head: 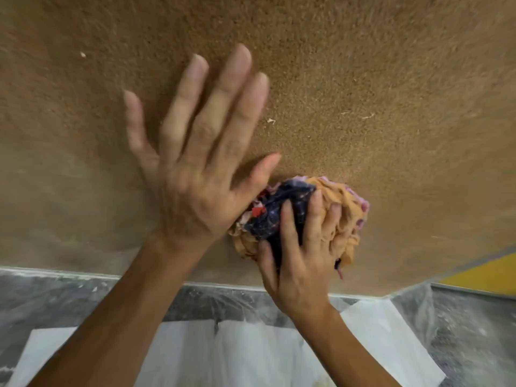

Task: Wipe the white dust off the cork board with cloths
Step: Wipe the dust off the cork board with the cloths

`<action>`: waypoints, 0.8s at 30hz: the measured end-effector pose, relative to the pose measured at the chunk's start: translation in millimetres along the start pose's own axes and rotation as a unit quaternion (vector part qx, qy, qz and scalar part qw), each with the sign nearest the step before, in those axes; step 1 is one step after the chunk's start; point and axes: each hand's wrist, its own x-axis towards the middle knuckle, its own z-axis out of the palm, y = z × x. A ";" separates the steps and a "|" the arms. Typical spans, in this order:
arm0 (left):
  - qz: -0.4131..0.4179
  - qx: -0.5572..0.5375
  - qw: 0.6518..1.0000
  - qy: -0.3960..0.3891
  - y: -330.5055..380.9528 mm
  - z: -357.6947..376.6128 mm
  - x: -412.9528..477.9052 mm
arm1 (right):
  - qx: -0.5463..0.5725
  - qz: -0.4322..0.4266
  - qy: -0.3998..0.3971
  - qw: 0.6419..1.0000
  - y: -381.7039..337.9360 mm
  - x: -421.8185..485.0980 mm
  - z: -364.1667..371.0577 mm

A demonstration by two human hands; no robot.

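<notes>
- Head view: the cork board [363, 79] fills the upper two thirds of the picture, a brown, grainy surface that runs off the top, left and right edges.
- The bundle of cloths [279, 208] lies against the cork board's lower middle, just above its bottom edge. It is a crumpled wad with a dark blue speckled piece in front, orange folds to the right, and pink and red scraps showing at the rim.
- The right hand [301, 258] grips the bundle of cloths from below. Its fingers are curled over the dark blue and orange cloth, and its forearm crosses the board's bottom edge.
- The left hand [195, 163] is spread over the cork board left of the bundle. Its fingers are straight and apart, it holds nothing, and its thumb reaches to the bundle's upper left rim. It is blurred, so it cannot be told whether the palm touches the board.
- A few white flecks [270, 121] sit on the cork board above the bundle, with one more far to the upper left.
- A pale strip [55, 272] runs along the cork board's bottom edge.
- Below that edge lies clear plastic sheeting [460, 317], dusted white, over a grey surface.
- White sheets [251, 353] lie below the cork board's bottom edge, under both forearms.
- A yellow panel [485, 272] shows at the cork board's lower right corner.
</notes>
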 end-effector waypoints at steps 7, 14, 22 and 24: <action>-0.062 0.059 0.996 -0.014 -72.6 -22.8 24.5 | -0.011 -0.198 -0.098 0.975 24.1 -20.7 13.6; -0.040 0.115 0.991 -0.053 -69.0 -34.2 27.3 | 0.069 -0.062 -0.050 0.994 -54.9 15.4 4.2; -0.001 0.098 0.995 -0.032 -85.8 -32.7 23.4 | -0.003 -0.246 -0.151 0.957 -30.8 -10.2 21.2; 0.000 0.084 0.996 -0.030 -85.0 -33.1 22.9 | 0.037 -0.195 -0.118 0.973 -24.1 4.9 2.5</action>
